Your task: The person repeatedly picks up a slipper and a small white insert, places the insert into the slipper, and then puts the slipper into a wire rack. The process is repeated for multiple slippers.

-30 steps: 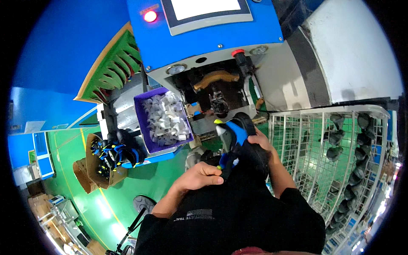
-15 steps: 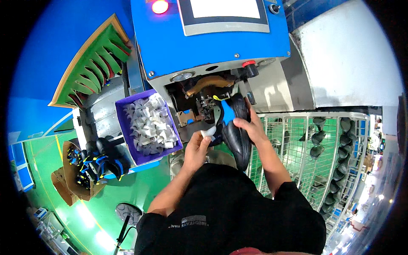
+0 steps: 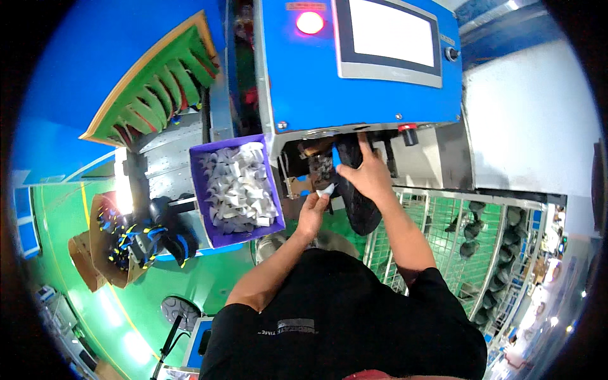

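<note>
My right hand (image 3: 368, 180) is closed around a black shoe (image 3: 362, 218) with a blue patch, its fingers reaching up its far end. The shoe stands lengthwise at the machine's opening, and its far end is partly hidden under the blue housing. Just left of it, my left hand (image 3: 311, 214) pinches a small white curved piece (image 3: 326, 190) between thumb and fingers. That piece is close to the shoe; whether the two touch I cannot tell. A metal mechanism (image 3: 322, 166) shows in the opening beyond my left hand.
A purple box (image 3: 246, 239) of white curved pieces stands at the left. The blue machine (image 3: 354, 104) has a lit red lamp (image 3: 310, 23) and a screen (image 3: 394, 35). Farther left are a green rack (image 3: 136, 104) and a cardboard box (image 3: 104, 253). A wire rack (image 3: 443, 250) stands right.
The view has shifted, so the machine sits farther right and lower. The shoe has turned, showing less blue, and its far end is farther under the housing. Both hands keep their holds.
</note>
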`<act>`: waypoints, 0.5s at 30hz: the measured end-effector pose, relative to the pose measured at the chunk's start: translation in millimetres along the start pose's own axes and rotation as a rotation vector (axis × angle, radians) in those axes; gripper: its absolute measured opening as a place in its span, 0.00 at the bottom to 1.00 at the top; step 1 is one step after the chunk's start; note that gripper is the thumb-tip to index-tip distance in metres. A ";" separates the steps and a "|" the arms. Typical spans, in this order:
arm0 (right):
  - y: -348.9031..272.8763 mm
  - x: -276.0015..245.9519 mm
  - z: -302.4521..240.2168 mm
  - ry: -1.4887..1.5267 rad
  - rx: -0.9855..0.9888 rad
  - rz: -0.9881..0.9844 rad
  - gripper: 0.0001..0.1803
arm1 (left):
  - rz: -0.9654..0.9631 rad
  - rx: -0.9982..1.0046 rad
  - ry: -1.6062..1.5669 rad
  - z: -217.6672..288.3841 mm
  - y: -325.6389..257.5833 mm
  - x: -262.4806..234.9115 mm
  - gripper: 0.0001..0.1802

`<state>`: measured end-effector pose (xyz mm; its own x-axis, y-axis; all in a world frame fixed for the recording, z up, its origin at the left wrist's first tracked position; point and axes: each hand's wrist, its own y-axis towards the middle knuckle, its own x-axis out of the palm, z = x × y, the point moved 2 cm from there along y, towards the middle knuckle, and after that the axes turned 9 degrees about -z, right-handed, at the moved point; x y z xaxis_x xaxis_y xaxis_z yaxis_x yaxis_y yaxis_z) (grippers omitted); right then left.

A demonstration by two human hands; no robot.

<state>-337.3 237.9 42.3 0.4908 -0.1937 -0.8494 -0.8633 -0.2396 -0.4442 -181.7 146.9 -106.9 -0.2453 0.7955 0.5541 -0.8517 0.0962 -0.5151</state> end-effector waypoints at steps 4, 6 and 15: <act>-8.1 -5.5 -9.3 -0.197 -0.030 -0.062 0.61 | -0.078 -0.050 -0.004 -18.3 1.9 -9.3 0.16; -23.6 -2.4 -3.5 -0.184 -0.008 -0.111 0.60 | -0.056 -0.079 -0.004 -5.9 -20.2 -1.6 0.18; -52.1 72.7 94.5 1.176 -0.199 -0.271 0.52 | 0.596 -0.067 1.220 70.1 -101.5 -112.6 0.28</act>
<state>-267.7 326.2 -23.2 0.5479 -0.8322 0.0851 -0.7344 -0.5273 -0.4274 -100.1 5.6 -71.2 0.0270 0.7411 -0.6709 -0.7287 -0.4448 -0.5206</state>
